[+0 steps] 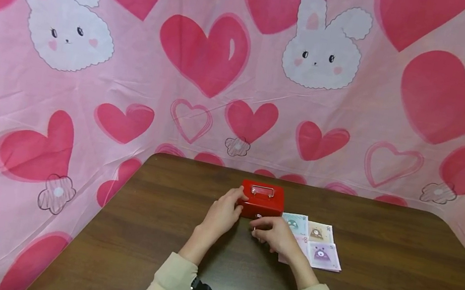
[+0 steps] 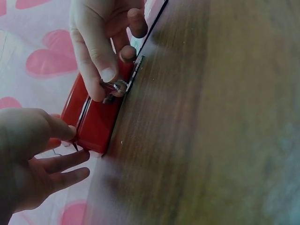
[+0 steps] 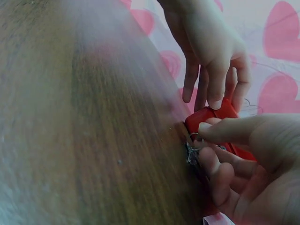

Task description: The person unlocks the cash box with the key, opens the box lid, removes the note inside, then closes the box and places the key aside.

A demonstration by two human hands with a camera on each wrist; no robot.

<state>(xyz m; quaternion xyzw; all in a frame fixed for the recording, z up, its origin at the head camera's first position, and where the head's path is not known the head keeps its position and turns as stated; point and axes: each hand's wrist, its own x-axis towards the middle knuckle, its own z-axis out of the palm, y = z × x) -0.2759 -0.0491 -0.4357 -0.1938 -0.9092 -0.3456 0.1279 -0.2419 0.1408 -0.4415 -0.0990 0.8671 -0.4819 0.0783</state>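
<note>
A small red cash box [image 1: 261,203] with a metal carrying handle [image 1: 262,191] on its lid sits toward the table's far side. My left hand [image 1: 222,211] holds its left end, thumb at the front corner and other fingers spread around the side. In front of the box, my right hand [image 1: 275,234] pinches a small key on a metal ring [image 2: 121,87] between thumb and index finger. Those fingertips are close to the lock on the box's front face. In the right wrist view, more dark metal [image 3: 191,153] hangs below the ring. The key's tip is hidden.
Several colourful play banknotes [image 1: 324,255] lie to the right of the box, partly under my right hand and forearm. The brown wooden table [image 1: 387,288] has its far edge just behind the box. A pink cloth [image 1: 263,89] with hearts and rabbits hangs around it.
</note>
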